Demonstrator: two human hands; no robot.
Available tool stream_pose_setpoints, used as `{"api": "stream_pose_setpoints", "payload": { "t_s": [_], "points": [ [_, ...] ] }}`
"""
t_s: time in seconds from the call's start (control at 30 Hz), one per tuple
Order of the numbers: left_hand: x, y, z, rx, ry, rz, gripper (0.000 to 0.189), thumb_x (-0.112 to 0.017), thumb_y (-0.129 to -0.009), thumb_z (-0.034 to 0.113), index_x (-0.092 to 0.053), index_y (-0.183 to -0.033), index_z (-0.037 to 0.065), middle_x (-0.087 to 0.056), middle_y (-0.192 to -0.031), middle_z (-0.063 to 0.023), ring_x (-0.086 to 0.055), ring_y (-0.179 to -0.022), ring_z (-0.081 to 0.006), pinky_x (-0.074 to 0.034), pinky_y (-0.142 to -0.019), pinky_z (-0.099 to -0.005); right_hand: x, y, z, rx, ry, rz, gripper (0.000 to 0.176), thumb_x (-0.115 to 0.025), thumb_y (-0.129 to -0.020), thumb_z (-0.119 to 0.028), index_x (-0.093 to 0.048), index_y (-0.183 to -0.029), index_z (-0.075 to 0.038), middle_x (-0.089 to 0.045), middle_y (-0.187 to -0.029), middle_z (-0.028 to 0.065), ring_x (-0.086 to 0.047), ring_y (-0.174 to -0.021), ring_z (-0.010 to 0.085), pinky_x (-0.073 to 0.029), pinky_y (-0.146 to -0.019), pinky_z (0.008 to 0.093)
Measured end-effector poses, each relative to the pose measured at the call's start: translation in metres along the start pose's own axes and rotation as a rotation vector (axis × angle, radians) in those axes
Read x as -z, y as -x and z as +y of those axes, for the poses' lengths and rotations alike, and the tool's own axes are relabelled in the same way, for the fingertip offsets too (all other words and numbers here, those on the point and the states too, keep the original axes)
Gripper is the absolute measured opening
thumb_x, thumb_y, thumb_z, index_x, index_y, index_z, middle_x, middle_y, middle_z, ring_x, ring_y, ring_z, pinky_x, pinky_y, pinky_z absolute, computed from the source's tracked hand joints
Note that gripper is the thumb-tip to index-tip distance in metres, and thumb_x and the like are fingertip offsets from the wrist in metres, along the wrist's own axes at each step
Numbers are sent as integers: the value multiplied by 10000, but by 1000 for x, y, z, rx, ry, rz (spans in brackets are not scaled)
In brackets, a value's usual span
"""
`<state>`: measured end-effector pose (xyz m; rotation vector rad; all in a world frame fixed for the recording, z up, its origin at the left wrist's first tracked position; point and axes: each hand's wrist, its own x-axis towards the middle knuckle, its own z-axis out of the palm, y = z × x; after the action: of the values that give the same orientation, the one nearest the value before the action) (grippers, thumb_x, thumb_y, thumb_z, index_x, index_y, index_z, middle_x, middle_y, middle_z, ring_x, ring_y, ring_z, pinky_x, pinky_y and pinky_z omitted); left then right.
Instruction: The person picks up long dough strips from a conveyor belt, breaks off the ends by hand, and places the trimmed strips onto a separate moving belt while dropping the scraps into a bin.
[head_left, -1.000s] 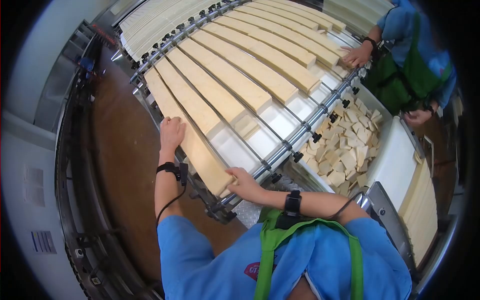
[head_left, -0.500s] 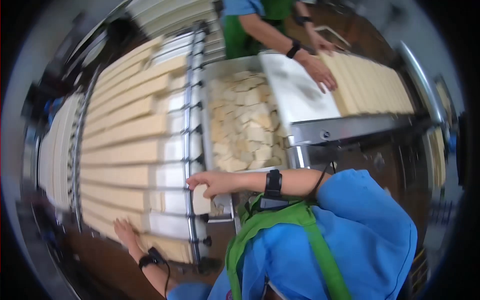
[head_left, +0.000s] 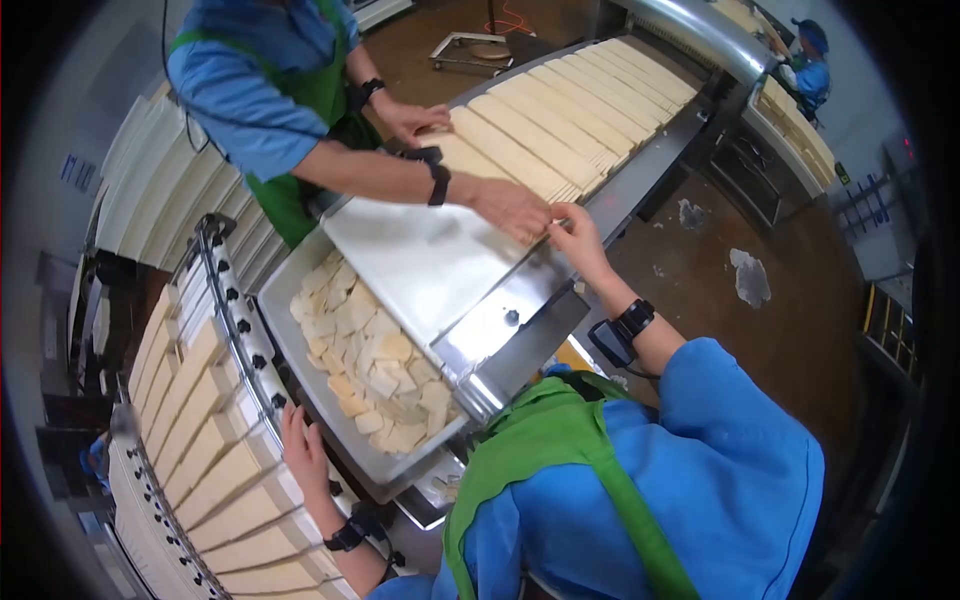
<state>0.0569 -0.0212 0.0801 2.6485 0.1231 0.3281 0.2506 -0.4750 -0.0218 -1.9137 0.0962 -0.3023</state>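
Note:
My right hand (head_left: 580, 242) reaches to the near edge of a metal table (head_left: 480, 330). Its fingers are pinched at the end of the closest row of pale, thin slices (head_left: 455, 155); what is between them is hidden. A co-worker's hand (head_left: 508, 207) lies on that row, almost touching my fingertips. My left hand (head_left: 305, 455) is open, fingers stretched out, beside the metal rail (head_left: 245, 335) of a rack holding stacked rows of pale slices (head_left: 215, 430). To its right is a grey bin (head_left: 375, 480) of loose, broken pale pieces (head_left: 375, 365).
The co-worker in a green apron (head_left: 325, 100) stands across the table. A metal roller cover (head_left: 715, 40) spans the table's far end. Another person (head_left: 808, 75) is at the far right. White scraps (head_left: 748, 278) lie on the brown floor. A low wheeled stand (head_left: 472, 50) is behind.
The view has turned right. My right hand has gone from the rack's rail, where it held a pale slice, to the table. My left hand has lifted off the rack's nearest row.

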Motion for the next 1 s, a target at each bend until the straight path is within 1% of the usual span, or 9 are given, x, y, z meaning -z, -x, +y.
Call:
{"api": "stream_pose_setpoints", "payload": {
  "t_s": [0.03, 0.13, 0.23, 0.27, 0.37, 0.53, 0.7, 0.83, 1.0],
  "points": [
    [-11, -22, 20, -93, -23, -5, 308, -500, -828, 74, -509, -1124, -8, -456, -1240, -189, -448, -1131, -340, -365, -935, -360, 9, -12, 7, 53, 162, 96, 329, -587, -760, -109, -513, -1041, 45, -515, -994, 186, -578, -804, 257, -476, -657, 305],
    [-58, -84, 78, -290, 86, 6, 358, -532, -798, 36, -497, -1151, -10, -493, -1192, -196, -473, -1111, -335, -375, -927, -361, 14, -36, 37, 122, 493, 75, 470, -622, -736, -164, -441, -1094, 80, -394, -1128, 252, -520, -932, 375, -448, -788, 383],
    [-107, -141, 139, -460, 213, 8, 375, -548, -791, 47, -489, -1157, -15, -494, -1189, -198, -481, -1100, -335, -381, -921, -361, 12, -57, 26, -127, 498, -89, 564, -647, -721, -218, -394, -1121, 90, -371, -1124, 262, -515, -918, 417, -437, -810, 431],
    [-121, -158, 160, -514, 234, 1, 382, -551, -789, 49, -485, -1158, -20, -494, -1188, -199, -482, -1098, -336, -383, -919, -360, 8, -63, 22, -148, 502, -74, 573, -684, -689, -236, -408, -1074, 87, -394, -1062, 252, -521, -909, 415, -451, -792, 432],
    [-161, -207, 214, -600, 347, -50, 393, -557, -795, 87, -473, -1161, -29, -497, -1168, -213, -485, -1077, -349, -393, -904, -360, -3, -75, 26, -178, 562, -162, 598, -687, -685, -304, -401, -1060, 63, -381, -1093, 248, -518, -908, 423, -451, -779, 436],
    [-247, -292, 256, -508, 359, -88, 391, -536, -812, 125, -459, -1151, -54, -490, -1161, -236, -475, -1084, -354, -382, -903, -356, -6, -72, 25, -84, 530, -129, 530, -732, -647, -192, -415, -981, 68, -388, -1014, 232, -541, -851, 404, -483, -727, 424],
    [-335, -373, 237, -352, 66, -164, 397, -519, -769, 81, -441, -1129, -68, -499, -1095, -230, -482, -1022, -365, -396, -869, -411, -2, -75, 23, -82, 514, -179, 589, -744, -632, -198, -376, -1021, 48, -385, -1010, 219, -549, -825, 395, -493, -684, 420],
    [-365, -413, 222, -294, -105, -185, 384, -498, -759, 69, -456, -1123, -47, -489, -1108, -202, -451, -1055, -345, -388, -880, -422, 2, -78, 21, -99, 494, -226, 679, -752, -623, -217, -339, -1093, 46, -375, -1010, 210, -551, -810, 397, -493, -665, 420],
    [-367, -427, 228, -185, -194, -259, 441, -543, -697, 171, -499, -1099, -3, -482, -1118, -142, -430, -1078, -303, -364, -895, -421, 4, -78, 20, -120, 487, -266, 702, -753, -619, -227, -337, -1114, 47, -377, -1036, 210, -555, -806, 387, -493, -665, 416]
  ]
}}
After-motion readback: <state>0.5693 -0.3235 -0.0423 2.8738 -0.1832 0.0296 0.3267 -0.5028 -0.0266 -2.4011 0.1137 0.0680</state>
